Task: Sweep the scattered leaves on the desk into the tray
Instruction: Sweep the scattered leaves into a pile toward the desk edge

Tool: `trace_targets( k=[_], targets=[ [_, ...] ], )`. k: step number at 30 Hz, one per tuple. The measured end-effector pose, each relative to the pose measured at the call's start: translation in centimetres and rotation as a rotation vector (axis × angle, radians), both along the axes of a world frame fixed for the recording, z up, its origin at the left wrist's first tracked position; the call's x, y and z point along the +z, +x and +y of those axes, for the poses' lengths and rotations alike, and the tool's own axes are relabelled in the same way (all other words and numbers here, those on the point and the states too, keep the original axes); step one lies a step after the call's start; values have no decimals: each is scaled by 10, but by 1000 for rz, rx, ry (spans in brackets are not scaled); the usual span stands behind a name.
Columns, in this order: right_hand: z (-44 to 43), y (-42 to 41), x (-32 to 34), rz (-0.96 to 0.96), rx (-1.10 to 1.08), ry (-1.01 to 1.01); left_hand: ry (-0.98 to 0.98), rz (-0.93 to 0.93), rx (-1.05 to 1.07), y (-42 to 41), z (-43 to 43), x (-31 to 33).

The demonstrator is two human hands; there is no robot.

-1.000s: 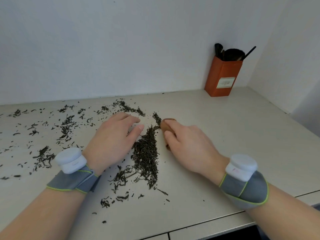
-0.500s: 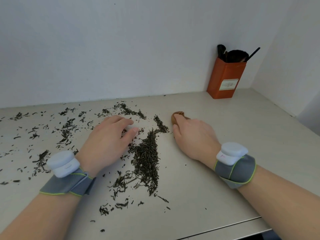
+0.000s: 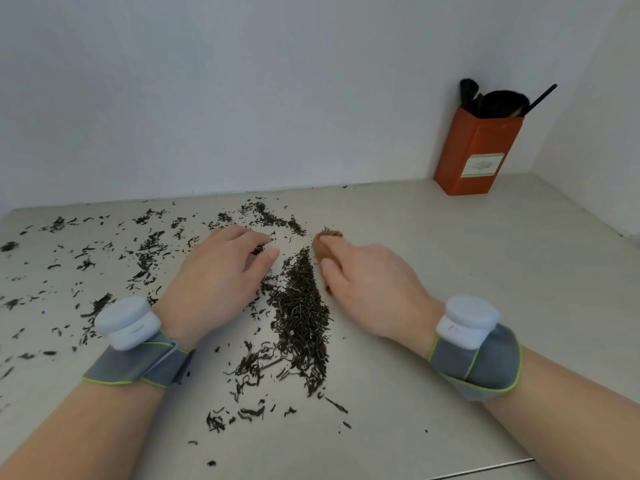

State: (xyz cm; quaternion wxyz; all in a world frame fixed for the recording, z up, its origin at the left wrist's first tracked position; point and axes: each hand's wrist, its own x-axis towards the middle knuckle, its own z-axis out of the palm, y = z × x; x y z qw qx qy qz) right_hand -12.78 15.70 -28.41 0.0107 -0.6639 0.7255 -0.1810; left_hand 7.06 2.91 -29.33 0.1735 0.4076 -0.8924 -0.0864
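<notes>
Grey desk [image 3: 485, 258], strewn with dark leaves [image 3: 301, 317], meets white walls [image 3: 242, 98].

head view | worn on head | faces forward and down | close over desk [image 3: 450, 271] | single view

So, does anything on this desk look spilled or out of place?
Dark dried leaves are spilled across the pale desk: a dense ridge between the left hand and the right hand, which grips a small brown wooden tool, and loose bits scattered leftwards. No tray is in view.
</notes>
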Motion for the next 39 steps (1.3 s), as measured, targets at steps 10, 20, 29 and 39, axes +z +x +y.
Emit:
trace_targets(
  k=[10,20,29,39],
  targets=[
    [-46,-75,3,82,-206,13,-20,15,12,-1,1,2],
    [-45,-10,-9,99,123,8,-37,-39,36,2,3,7],
    [-48,-19,-3,-139,18,-56,-56,-54,39,0,4,3],
    [-62,-33,-1,68,34,18,-51,13,21,-2,18,7]
  ],
)
